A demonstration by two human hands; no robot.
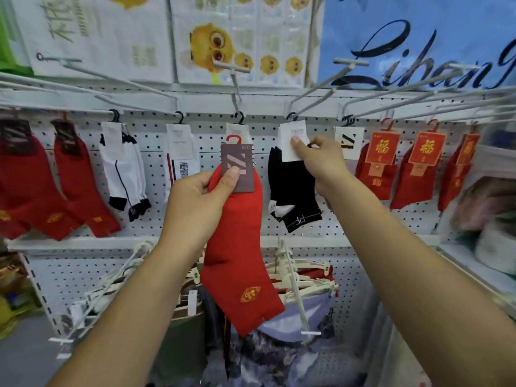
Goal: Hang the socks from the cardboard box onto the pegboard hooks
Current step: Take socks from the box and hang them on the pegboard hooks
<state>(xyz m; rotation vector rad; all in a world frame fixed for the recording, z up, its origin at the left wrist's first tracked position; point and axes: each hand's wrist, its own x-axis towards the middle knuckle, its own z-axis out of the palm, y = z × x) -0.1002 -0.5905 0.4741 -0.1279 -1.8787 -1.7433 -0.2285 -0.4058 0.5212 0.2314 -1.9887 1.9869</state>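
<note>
- White perforated pegboard (217, 132) fills the background, with long wire hooks (312, 104) jutting from a rail and glossy printed posters above.
- Left hand (195, 202) pinches a red sock (237, 247) by its brown card header (237, 169), thumb pressed on the card; the knit sock hangs free in front of the board, a gold emblem near its toe.
- Right hand (318, 160) pinches the white paper tag (293, 141) of a black sock (293, 191) hanging on a hook.
- Red socks (377, 169) with red-and-gold cards hang to the right, more red ones far left.
- White socks (122, 169) with black trim hang between.
</note>
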